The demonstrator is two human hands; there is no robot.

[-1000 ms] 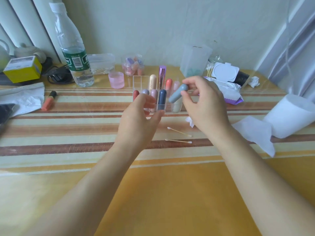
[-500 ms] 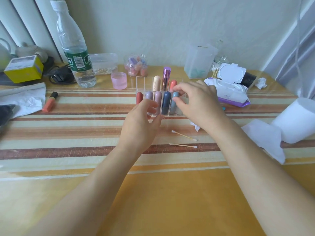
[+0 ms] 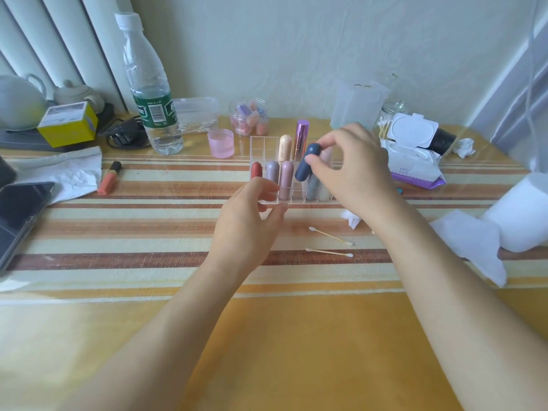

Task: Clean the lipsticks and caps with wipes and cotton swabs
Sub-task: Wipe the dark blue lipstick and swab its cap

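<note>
A clear acrylic organiser [image 3: 261, 145] stands mid-table with several capsule-shaped lipsticks upright in its slots. My right hand [image 3: 353, 170] pinches a dark blue lipstick [image 3: 305, 166] and holds it tilted just above the front row. My left hand [image 3: 252, 218] rests against the organiser's front left corner, fingers loosely curved, holding nothing. Two cotton swabs [image 3: 330, 243] lie on the cloth in front. A wipes pack [image 3: 413, 157] with its lid up sits to the right.
A water bottle [image 3: 152, 90], pink cup [image 3: 221, 143], jar of small items [image 3: 250, 117] and orange lipstick [image 3: 109, 178] are at the back left. A phone [image 3: 20, 212] lies far left. A paper roll [image 3: 522, 212] and used wipe [image 3: 471, 241] are right.
My right hand set the grey-blue lipstick into a front slot, then lifted the dark blue one out of its slot. The left hand stayed at the organiser.
</note>
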